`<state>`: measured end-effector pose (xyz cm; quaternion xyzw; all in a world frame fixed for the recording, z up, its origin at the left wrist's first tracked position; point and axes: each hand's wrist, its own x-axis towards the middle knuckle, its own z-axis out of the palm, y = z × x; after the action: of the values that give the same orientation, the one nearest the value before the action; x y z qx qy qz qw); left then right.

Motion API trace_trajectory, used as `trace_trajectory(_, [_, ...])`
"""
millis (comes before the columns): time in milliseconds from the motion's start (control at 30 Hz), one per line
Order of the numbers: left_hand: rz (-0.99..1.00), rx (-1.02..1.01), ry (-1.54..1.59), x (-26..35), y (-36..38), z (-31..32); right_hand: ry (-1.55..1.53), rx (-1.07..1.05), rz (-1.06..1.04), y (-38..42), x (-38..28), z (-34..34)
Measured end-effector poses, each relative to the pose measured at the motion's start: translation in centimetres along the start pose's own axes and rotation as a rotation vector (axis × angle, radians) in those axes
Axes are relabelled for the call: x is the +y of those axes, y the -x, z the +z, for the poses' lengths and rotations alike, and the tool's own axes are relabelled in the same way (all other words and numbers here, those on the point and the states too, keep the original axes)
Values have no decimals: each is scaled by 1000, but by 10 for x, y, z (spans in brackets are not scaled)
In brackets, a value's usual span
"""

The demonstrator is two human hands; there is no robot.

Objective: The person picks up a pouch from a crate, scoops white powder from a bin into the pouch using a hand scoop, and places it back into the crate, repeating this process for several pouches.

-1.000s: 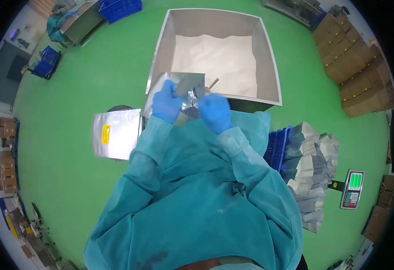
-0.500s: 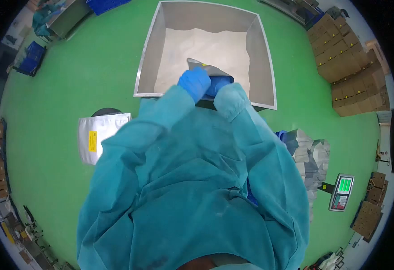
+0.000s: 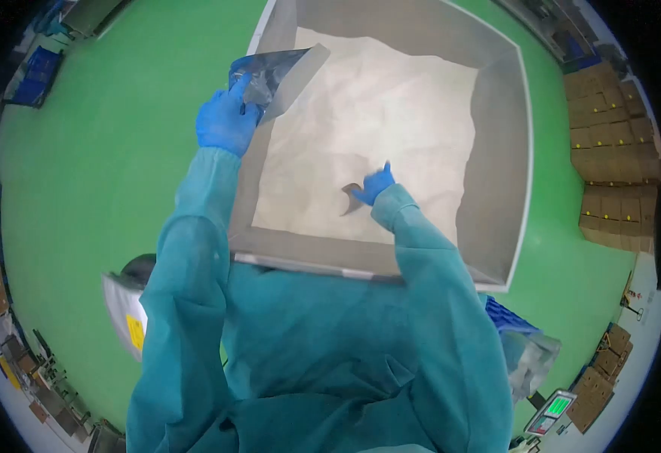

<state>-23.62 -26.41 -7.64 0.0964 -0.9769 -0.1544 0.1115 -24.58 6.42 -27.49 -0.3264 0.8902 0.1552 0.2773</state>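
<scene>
Closest to the person, low on their left, a flat silver bag with a yellow label [image 3: 128, 321] lies on a dark round stand, half hidden behind the teal sleeve, and low on their right a heap of silver bags [image 3: 530, 359] sits by a blue crate [image 3: 508, 318], with a scale [image 3: 553, 411] showing a green display just beyond. Both arms in the teal gown reach forward over the near rim of the big steel bin [image 3: 361, 266]. The right hand [image 3: 376, 185], in a blue glove, is stretched down into the bin and closed around a scoop [image 3: 351, 198]; the scoop lies just below and to the left of the fingers, its curved blade touching the white powder [image 3: 376, 113] and pointing back toward the near-left corner, though the handle is covered by the glove, so its full length cannot be made out. The left arm is raised along the bin's left wall, and the left hand [image 3: 225, 121] pinches the lower end of a silver foil pouch [image 3: 276, 69]. The pouch rises up and away from the hand, its long axis slanting toward the far right, its open mouth hanging over the left edge of the powder. Farther off, brown cardboard boxes [image 3: 610, 143] are stacked along the right of the green floor [image 3: 104, 174].
</scene>
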Motion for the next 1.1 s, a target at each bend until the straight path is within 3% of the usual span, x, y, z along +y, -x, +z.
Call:
trace_trajectory(100, [30, 39, 180, -18, -9, 39, -198, -62, 174, -43, -1, 75])
trace_trajectory(133, [24, 49, 284, -26, -5, 48, -121, -64, 137, -44, 14, 85])
trace_trajectory(200, [-82, 150, 449, -22, -2, 51, 54, 30, 149, -38, 63, 59])
trace_trajectory(233, [-136, 201, 528, -18, 1, 51, -21, 123, 130, -35, 96, 45])
trace_trajectory(333, [-181, 158, 447, -12, 4, 48, -252, 192, 565, -67, 153, 15])
trace_trajectory(433, [-140, 228, 484, -14, 3, 56, -633, 300, 438, -104, 127, 38])
trace_trajectory(467, [-131, 228, 446, -13, 2, 56, -420, 176, 328, -142, 110, 73])
trace_trajectory(567, [-142, 194, 369, -10, 5, 51, -496, 188, 99, -154, -11, 73])
trace_trajectory(700, [-155, 167, 354, -11, 7, 50, -525, 62, -73, -147, -64, 101])
trace_trajectory(833, [0, 115, 231, -11, 7, 59, -515, -49, -94, -121, -84, 114])
trace_trajectory(933, [254, -31, -263, 18, 13, 60, -551, -142, -78, -109, -87, 105])
trace_trajectory(1000, [233, -193, -349, 38, 18, 67, -467, -168, -101, -88, -70, 91])
trace_trajectory(1100, [180, -481, -337, 52, 8, 95, -563, -16, -143, -45, -23, 66])
